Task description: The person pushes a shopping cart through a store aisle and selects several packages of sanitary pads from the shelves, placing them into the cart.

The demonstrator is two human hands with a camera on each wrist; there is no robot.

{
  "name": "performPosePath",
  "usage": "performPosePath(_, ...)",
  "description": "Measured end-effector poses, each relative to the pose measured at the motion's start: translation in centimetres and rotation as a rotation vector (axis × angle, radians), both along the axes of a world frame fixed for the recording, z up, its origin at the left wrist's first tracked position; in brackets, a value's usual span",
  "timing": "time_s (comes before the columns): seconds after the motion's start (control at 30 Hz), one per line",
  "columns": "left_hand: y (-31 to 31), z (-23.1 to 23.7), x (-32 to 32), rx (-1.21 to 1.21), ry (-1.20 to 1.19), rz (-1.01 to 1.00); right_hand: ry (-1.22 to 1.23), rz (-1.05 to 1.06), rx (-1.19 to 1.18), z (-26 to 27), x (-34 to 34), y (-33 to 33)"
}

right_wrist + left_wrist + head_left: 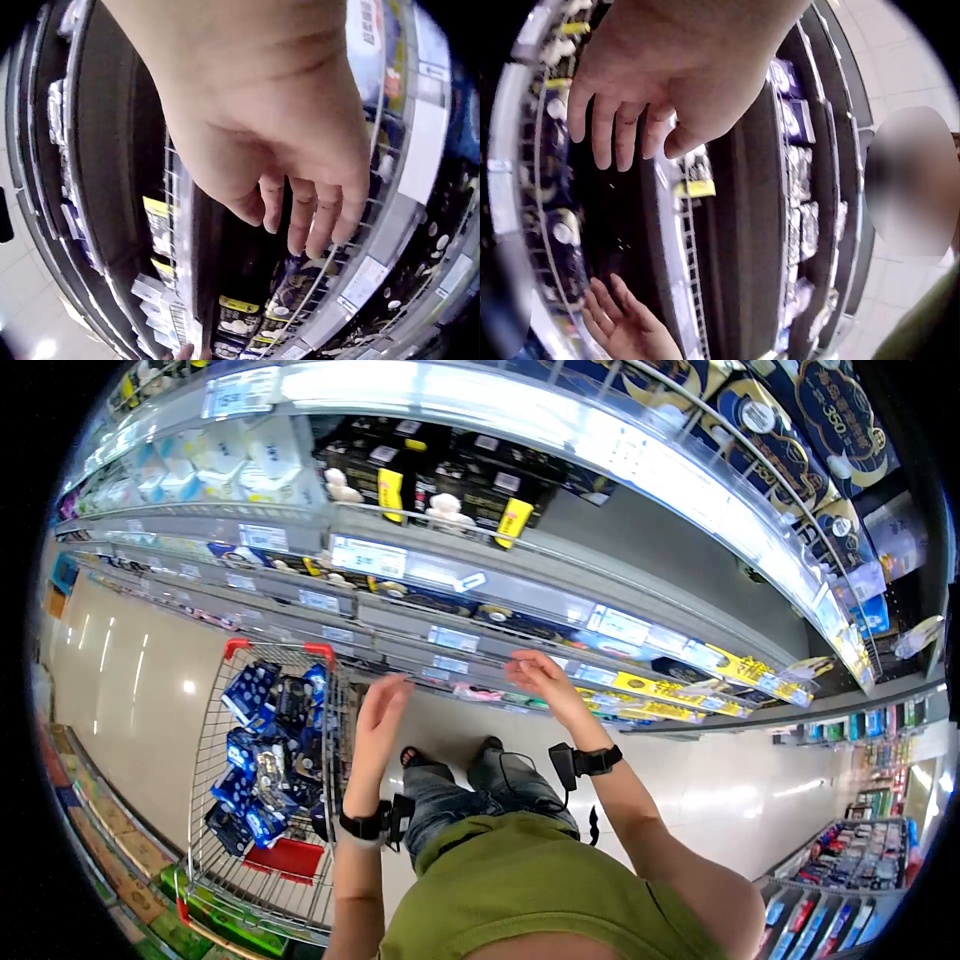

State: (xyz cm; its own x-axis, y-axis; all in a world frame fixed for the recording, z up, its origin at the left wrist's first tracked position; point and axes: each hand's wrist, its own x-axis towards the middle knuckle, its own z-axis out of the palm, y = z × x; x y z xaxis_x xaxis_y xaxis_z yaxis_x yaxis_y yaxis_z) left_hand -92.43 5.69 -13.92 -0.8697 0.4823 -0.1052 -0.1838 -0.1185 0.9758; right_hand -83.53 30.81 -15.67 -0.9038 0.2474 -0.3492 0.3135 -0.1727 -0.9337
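Observation:
My left hand (380, 710) is held up in front of the shelf with nothing in it, fingers loosely extended. To its right my right hand (541, 680) is raised as well, palm turned inward and holding nothing. In the left wrist view the left hand (660, 75) has its fingers hanging loose before a dark shelf bay, with the right hand (630, 322) lower down. The right wrist view has the right hand (285, 150) with relaxed fingers over dark packs (296, 285) behind a wire rail (322, 289).
Left of me stands a metal shopping cart (200, 800) holding several blue and dark packs (262, 755). Black boxes (455, 470) with yellow labels and white packs (235, 460) fill part of the shelf. Price tags (368, 557) line the shelf edges. Another display (850, 855) stands at right.

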Motion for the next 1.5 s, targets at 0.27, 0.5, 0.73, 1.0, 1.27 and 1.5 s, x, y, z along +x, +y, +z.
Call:
performPosePath(0.27, 16.0, 8.8, -0.4, 0.050, 0.844, -0.207, 0.259, -0.056, 0.331, 10.1, 5.1, 6.4)
performPosePath(0.5, 28.0, 9.9, -2.3, 0.124, 1.008, 0.136, 0.314, -0.045, 0.639, 17.6, 3.1, 12.4)
performPosePath(0.73, 30.9, 10.9, -5.3, -0.147, 0.573, 0.223, 0.345, -0.070, 0.746, 19.9, -5.4, 15.9)
performPosePath(1.0, 31.8, 10.7, -4.0, -0.525, 0.674, 0.179, 0.331, -0.054, 1.169, 19.9, -14.7, 19.4)
performPosePath(1.27, 31.0, 11.4, -4.5, -0.555, 0.631, -0.065, 0.355, 0.029, 1.561, 20.5, -21.9, 18.7)
performPosePath(1.5, 31.7, 10.8, -4.4, -0.469, 0.654, 0.007, 0.262, 0.053, 1.555, 21.0, -22.2, 18.2)
